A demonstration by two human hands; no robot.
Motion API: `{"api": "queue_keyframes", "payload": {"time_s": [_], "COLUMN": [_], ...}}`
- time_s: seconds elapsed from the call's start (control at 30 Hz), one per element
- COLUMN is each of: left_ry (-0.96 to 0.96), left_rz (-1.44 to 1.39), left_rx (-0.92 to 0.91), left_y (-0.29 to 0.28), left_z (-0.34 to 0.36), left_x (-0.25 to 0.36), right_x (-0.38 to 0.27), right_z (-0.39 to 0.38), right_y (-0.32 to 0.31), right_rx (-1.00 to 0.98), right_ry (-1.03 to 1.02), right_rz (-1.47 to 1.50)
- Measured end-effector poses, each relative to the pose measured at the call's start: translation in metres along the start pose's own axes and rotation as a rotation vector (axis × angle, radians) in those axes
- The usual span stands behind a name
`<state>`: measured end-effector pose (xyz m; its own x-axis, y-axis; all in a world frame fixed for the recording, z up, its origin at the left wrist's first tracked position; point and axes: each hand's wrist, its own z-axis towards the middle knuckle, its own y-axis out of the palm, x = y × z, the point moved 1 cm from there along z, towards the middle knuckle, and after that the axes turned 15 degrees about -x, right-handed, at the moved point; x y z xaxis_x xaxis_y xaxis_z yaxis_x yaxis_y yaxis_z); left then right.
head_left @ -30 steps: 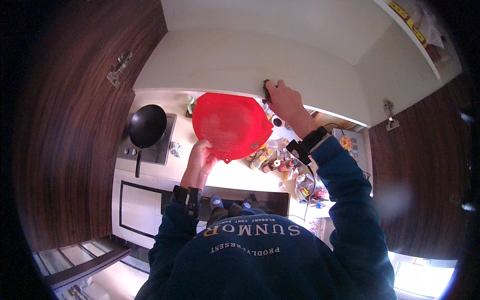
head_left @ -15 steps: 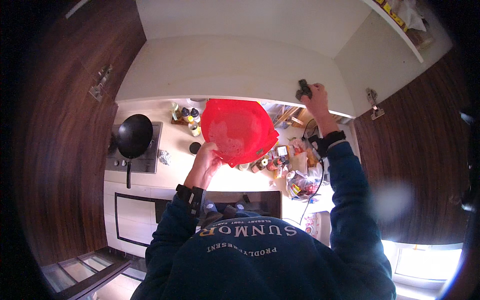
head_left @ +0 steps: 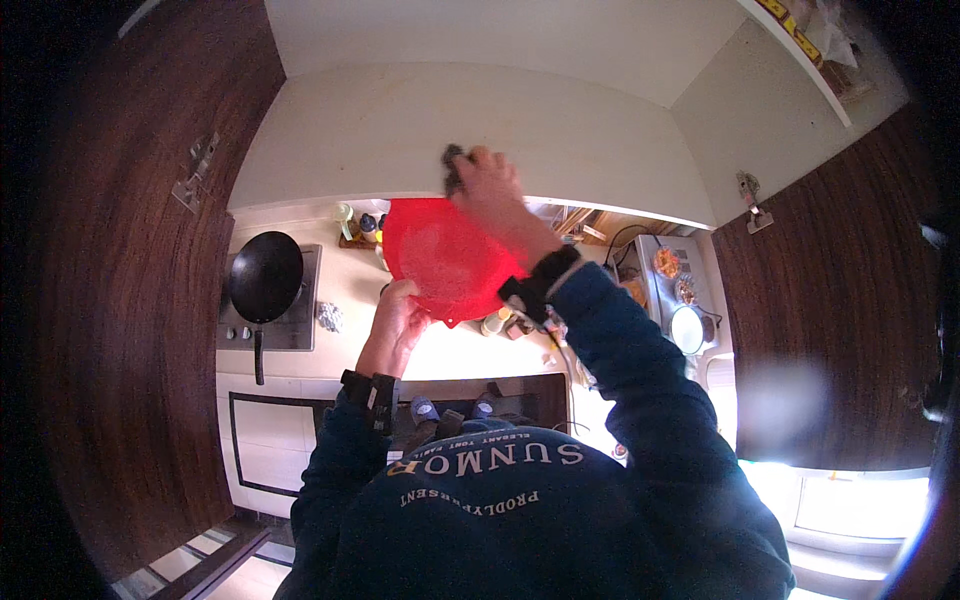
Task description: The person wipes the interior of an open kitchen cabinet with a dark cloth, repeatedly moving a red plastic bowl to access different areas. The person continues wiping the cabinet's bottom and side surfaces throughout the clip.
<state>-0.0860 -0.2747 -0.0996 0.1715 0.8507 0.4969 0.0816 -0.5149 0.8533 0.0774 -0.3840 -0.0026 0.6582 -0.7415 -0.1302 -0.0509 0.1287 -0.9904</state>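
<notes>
My left hand [head_left: 398, 322] grips the near rim of a red plastic basin [head_left: 440, 262], keeping it just under the front edge of an open cabinet's pale shelf [head_left: 340, 140]. The basin's far part is hidden by the shelf. Up on that shelf, my right hand [head_left: 492, 192] is closed on a dark, crumpled cleaning cloth [head_left: 453, 168], pressed near the front edge, above the basin. The hand is slightly blurred, and my right forearm covers the basin's right side.
Brown cabinet doors [head_left: 150, 250] [head_left: 830, 300] stand open on both sides. Below, a black frying pan [head_left: 267, 275] sits on the stove [head_left: 310, 310] at left. Bottles [head_left: 368, 226] stand behind it to the right. A white bowl [head_left: 686, 328] is at the right.
My right hand has slid left along the shelf with the cloth, from the right end to above the basin. The basin and my left hand have shifted slightly left.
</notes>
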Motion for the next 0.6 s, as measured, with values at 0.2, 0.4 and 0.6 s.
{"api": "queue_keyframes", "payload": {"time_s": [0.2,0.4,0.6], "left_ry": [0.013,0.055,0.145], "left_rz": [0.085,0.069,0.109], "left_rx": [0.096,0.136,0.148], "left_y": [-0.015,-0.018,-0.021], "left_z": [-0.019,-0.038,-0.048], "left_x": [0.025,0.054,0.063], "right_x": [-0.095,-0.085,0.119], "right_z": [0.048,0.051,0.03], "right_y": [0.012,0.012,-0.034], "right_rx": [-0.053,0.119,0.022], "right_ry": [-0.148,-0.389,0.052], "right_rz": [0.16,0.53,0.371]}}
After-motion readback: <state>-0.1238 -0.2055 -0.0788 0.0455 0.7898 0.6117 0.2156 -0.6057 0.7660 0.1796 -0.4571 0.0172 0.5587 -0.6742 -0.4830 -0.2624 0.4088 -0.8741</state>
